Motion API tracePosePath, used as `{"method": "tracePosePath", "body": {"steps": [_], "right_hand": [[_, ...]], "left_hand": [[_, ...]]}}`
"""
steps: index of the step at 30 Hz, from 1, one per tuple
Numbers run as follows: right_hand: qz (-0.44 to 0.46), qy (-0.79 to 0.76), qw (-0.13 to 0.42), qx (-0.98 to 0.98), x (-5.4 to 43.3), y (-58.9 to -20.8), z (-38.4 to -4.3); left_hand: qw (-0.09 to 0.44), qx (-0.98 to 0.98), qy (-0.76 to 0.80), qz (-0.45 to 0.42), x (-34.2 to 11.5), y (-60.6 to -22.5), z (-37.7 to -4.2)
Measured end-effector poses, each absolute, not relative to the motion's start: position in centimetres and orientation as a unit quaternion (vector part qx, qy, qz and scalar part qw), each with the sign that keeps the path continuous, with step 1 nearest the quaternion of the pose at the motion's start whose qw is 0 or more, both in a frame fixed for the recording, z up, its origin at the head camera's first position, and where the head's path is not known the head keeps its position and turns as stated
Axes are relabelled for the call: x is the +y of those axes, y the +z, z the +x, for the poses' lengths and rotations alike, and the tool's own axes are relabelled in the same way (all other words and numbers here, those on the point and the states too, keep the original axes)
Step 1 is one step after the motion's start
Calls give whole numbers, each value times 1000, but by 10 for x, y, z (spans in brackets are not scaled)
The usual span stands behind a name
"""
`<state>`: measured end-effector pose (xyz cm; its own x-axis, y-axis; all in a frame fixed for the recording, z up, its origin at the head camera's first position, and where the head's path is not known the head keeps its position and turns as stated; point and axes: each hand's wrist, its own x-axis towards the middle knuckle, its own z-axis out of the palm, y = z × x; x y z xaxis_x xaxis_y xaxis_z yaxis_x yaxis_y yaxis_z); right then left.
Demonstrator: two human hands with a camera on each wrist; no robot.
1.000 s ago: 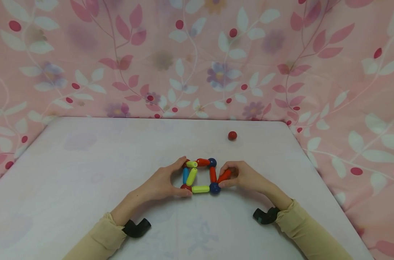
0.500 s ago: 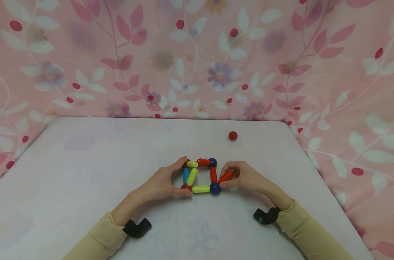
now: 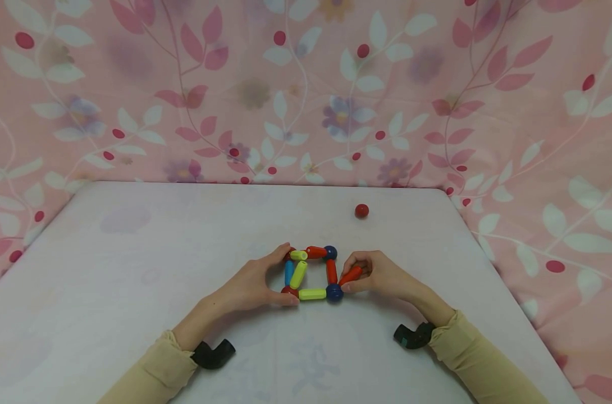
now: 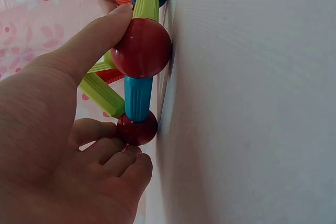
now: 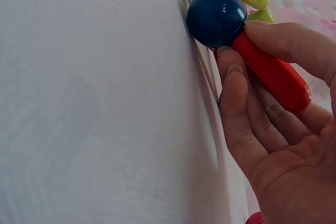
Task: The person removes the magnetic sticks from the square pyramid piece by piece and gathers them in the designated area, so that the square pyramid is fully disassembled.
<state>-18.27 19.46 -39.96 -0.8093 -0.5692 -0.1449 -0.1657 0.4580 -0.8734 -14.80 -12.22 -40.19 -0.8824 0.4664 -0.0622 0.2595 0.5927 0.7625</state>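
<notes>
Ball-and-rod frame [image 3: 298, 275] comprised four balls [image 3: 334, 293], six rods [image 3: 313, 294]; left hand [image 3: 252, 284], widely spanned, gripped its left side; right hand [image 3: 379, 274], nearly closed, pinched one red rod [image 5: 273, 72] at its right.

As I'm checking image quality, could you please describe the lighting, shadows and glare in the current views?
Head: dim, fairly even light, faint shadow below the left hand; left wrist: soft shadow on the table; right wrist: small glints on the blue ball.
</notes>
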Motion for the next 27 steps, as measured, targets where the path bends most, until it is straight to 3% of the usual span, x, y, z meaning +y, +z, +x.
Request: {"method": "tracePosePath", "body": {"steps": [27], "right_hand": [[-222, -467, 204, 831, 195, -403, -182]], "left_hand": [[132, 884, 402, 200, -122, -402, -147]]}}
